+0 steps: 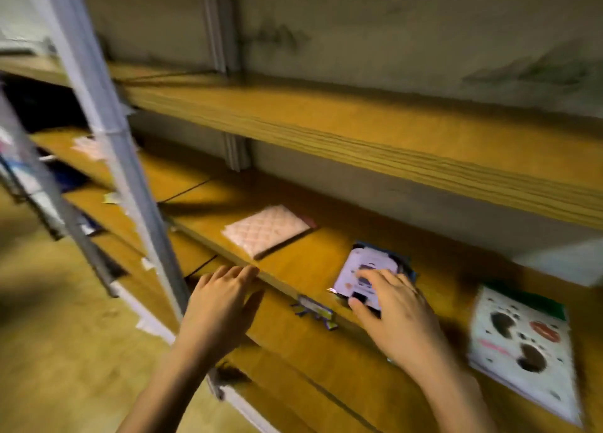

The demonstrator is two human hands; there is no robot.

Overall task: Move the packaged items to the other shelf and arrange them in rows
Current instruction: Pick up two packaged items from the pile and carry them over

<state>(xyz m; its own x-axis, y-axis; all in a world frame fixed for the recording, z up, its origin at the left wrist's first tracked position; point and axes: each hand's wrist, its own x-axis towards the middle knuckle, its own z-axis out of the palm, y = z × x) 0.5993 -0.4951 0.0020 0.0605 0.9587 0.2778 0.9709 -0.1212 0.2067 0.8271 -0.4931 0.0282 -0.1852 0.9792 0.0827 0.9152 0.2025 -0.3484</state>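
My right hand (391, 315) lies on top of a pale lilac packet (365, 268). The fingers are spread across its face and the thumb sits at its near edge. The picture is smeared, so I cannot tell whether I am pinching the packet or only pressing it flat. The packet lies on the middle shelf (310, 263), close to the front edge.

My left hand (225, 302) is well apart from it. Its fingers are straight and close together, their tips resting on the shelf's front edge, and it holds nothing. Between my two hands a small printed label (314, 309) hangs on that edge.

Farther back and to the left on the same board lies a pink quilted packet (267, 235), flat. To the right of my right hand lies a larger white packet with dark paw prints (518, 341), also flat.

Above runs another wooden shelf (359, 132). A grey metal upright (130, 171) crosses the left side, with blurred packets on the boards behind it.
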